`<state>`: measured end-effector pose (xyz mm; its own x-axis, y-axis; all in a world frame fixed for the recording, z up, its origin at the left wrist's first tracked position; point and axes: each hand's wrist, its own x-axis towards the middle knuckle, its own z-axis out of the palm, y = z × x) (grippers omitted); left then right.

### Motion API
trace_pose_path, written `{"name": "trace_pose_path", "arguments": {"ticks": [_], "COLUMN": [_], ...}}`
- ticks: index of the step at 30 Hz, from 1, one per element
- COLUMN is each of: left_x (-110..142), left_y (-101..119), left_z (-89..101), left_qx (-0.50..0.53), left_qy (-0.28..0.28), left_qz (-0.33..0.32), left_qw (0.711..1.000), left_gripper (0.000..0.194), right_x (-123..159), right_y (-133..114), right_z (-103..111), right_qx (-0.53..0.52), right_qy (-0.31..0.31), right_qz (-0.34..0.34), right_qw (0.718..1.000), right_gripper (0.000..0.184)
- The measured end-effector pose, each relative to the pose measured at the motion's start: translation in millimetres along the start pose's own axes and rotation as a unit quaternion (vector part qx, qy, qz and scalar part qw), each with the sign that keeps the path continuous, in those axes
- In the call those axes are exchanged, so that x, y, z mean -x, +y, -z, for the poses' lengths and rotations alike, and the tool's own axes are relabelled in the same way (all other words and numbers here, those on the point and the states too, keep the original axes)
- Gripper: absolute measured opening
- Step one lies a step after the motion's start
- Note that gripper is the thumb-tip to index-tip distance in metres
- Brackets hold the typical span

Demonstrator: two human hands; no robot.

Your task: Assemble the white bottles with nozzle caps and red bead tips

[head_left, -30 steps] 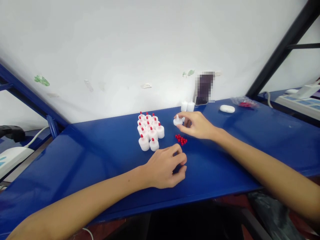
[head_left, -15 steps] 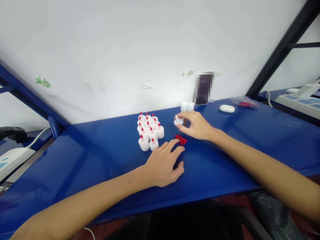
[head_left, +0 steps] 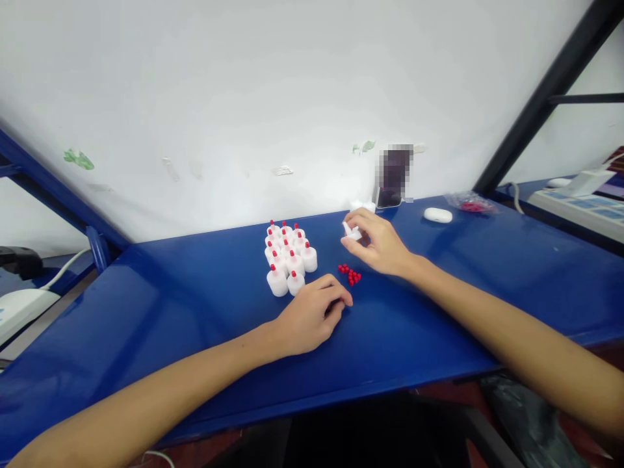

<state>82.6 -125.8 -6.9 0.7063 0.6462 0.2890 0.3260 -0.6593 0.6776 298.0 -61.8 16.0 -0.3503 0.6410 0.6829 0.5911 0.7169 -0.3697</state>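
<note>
My right hand (head_left: 377,244) is closed with thumb and fingers around a small white nozzle piece (head_left: 350,231), its pointed spout tilted up to the left; the fingers hide part of it. My left hand (head_left: 312,315) rests low over the table, thumb and fingertips drawn together; whatever may be between them is too small to make out. Just beyond its fingertips lies a loose cluster of small red caps (head_left: 351,277). To the left, several white bottles with red-capped nozzles (head_left: 277,281) stand upright in a tight group.
Behind my right hand, white bottles (head_left: 363,207) stand partly hidden near the wall. A phone (head_left: 390,195) leans on the wall. Farther right on the blue table (head_left: 205,286) lie a white earbud case (head_left: 437,215) and a clear bag (head_left: 472,204) with red bits.
My left fingers, spread over the red caps before, have drawn together and pulled back toward me. The white nozzle piece in my right hand has tilted. The view has shifted slightly.
</note>
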Motion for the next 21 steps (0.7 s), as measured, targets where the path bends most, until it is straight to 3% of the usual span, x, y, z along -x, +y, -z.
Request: {"name": "trace_pose_path", "arguments": {"ticks": [5,7,10,14,21], "left_x": [-2,-3,-5,-7,-8], "left_y": [4,5,7,11,12], "left_z": [6.5,6.0,2.9,2.8,4.2], "left_qx": [0.145,0.279,0.456,0.545,0.557], "left_qy": [0.004,0.012,0.028,0.061,0.068], "left_qz": [0.083,0.133,0.181,0.221,0.228], "left_qw": [0.986,0.951,0.871,0.806,0.796], "left_gripper": [0.017,0.013,0.009,0.016,0.015], "right_x": [4,6,8,8,10], "right_y": [-6,-12,-25,-39,-40], "right_z": [4,5,5,0,-7], "right_qx": [-0.032,-0.045,-0.046,-0.062,-0.057], "right_qy": [-0.004,-0.024,-0.045,-0.079,-0.128], "right_qz": [0.067,0.099,0.16,0.222,0.242], "right_qw": [0.997,0.994,0.985,0.97,0.96], "right_gripper": [0.019,0.016,0.015,0.013,0.006]}}
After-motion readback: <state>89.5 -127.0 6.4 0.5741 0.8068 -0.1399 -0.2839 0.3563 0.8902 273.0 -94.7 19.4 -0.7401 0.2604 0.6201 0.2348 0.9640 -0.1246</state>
